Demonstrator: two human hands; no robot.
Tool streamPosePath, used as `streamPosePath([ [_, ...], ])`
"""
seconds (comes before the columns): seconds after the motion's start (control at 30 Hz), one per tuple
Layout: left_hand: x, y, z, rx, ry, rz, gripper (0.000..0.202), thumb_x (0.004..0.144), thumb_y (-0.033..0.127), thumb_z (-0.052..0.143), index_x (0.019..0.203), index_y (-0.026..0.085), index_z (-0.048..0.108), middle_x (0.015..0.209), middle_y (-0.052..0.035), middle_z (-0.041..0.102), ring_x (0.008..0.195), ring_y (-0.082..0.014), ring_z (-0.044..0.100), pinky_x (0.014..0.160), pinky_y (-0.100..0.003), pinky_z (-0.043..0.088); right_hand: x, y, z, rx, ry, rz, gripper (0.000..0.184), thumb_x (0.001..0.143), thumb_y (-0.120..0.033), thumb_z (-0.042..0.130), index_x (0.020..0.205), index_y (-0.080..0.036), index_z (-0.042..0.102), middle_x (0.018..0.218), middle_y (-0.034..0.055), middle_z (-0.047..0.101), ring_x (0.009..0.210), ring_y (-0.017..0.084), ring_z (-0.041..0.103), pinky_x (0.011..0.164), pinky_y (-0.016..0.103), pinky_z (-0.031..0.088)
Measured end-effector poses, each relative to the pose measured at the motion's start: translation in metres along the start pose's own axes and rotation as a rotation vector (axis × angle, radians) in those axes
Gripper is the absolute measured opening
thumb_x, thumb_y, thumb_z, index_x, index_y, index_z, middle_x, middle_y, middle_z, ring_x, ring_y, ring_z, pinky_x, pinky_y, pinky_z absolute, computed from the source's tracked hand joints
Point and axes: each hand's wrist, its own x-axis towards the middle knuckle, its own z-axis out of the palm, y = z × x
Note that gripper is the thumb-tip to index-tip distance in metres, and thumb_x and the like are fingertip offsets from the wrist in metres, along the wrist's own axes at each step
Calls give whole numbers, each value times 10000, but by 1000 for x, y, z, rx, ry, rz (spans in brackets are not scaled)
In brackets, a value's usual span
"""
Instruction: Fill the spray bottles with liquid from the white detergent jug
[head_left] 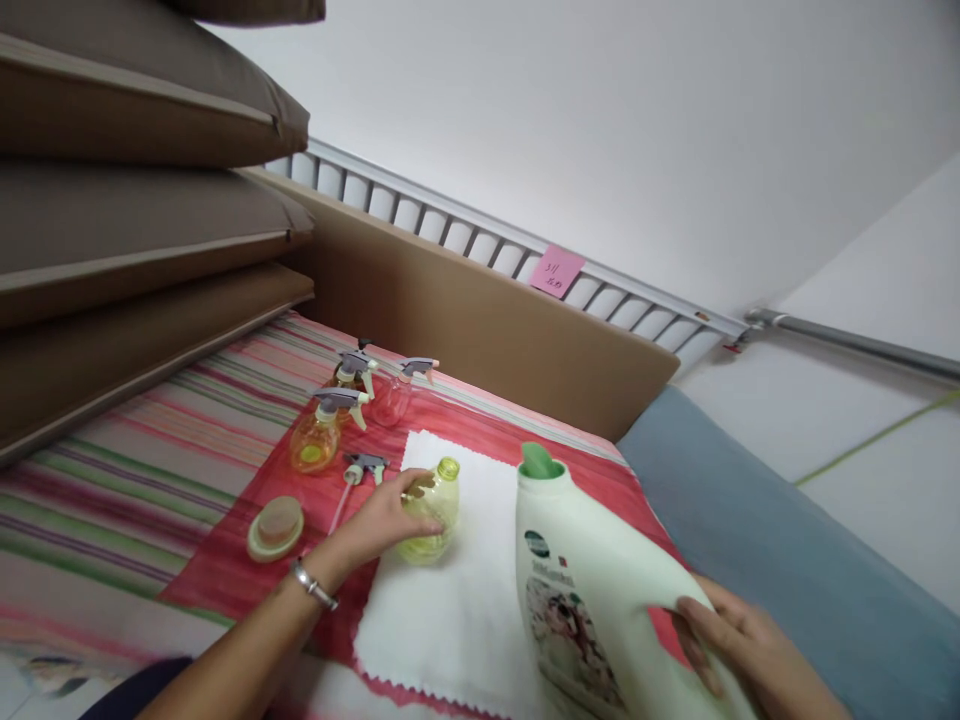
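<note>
My left hand [384,520] is wrapped round a small yellow-green bottle [433,512] with an open neck, standing on a white cloth [465,590]. My right hand [742,650] grips the lower part of a large pale green detergent jug [592,590] with a green spout on top, held tilted over the cloth's right side. A loose grey spray head [365,466] with its tube lies just left of the small bottle.
Three spray bottles [319,432] stand on the red striped cloth [225,560] behind. A round pale lid [276,527] lies to the left. Brown cushions [135,200] stack at left. A brown board [487,320] backs the surface. A blue pad [772,540] lies at right.
</note>
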Motion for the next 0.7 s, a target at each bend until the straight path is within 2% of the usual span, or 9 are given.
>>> streamPosePath([
  [0.07,2,1,-7,-67,18,1,664,552,323,796,1137,159,527,1157,-125,614,1065,-269,566,938,-395,429,2,14,2,197,-30,85,458,627,-612,636,480,-197,512,352,-30,424,314,104,363,324,222,302],
  [0.17,3,4,-15,-147,56,14,676,544,378,804,1116,142,534,1167,-149,610,1083,-286,561,944,-404,426,14,22,10,371,-19,74,470,637,-613,620,469,-191,500,364,3,464,327,128,397,339,251,325],
  [0.3,1,13,-22,-261,98,29,704,534,463,800,1114,158,542,1154,-132,626,1073,-287,570,924,-398,445,38,13,37,515,89,-38,434,663,-560,632,495,-185,494,367,-8,465,326,115,409,343,242,352],
  [0.43,1,18,-28,-312,146,57,673,545,447,800,1102,160,555,1121,-111,645,1068,-276,574,930,-379,443,65,4,69,580,220,-183,365,678,-485,663,557,-187,489,404,-41,469,347,102,418,340,222,356],
  [0.57,1,21,-29,-230,168,84,658,555,383,801,1116,153,546,1128,-107,637,1077,-279,566,949,-386,425,93,12,95,593,368,-269,329,687,-485,650,650,-204,484,436,-75,469,388,97,423,382,216,368],
  [0.7,-7,24,-11,-28,192,62,703,507,308,833,1137,185,546,1172,-93,608,1108,-267,537,993,-391,392,103,27,116,541,417,-264,302,716,-461,636,649,-204,493,468,-72,497,429,101,439,427,219,382],
])
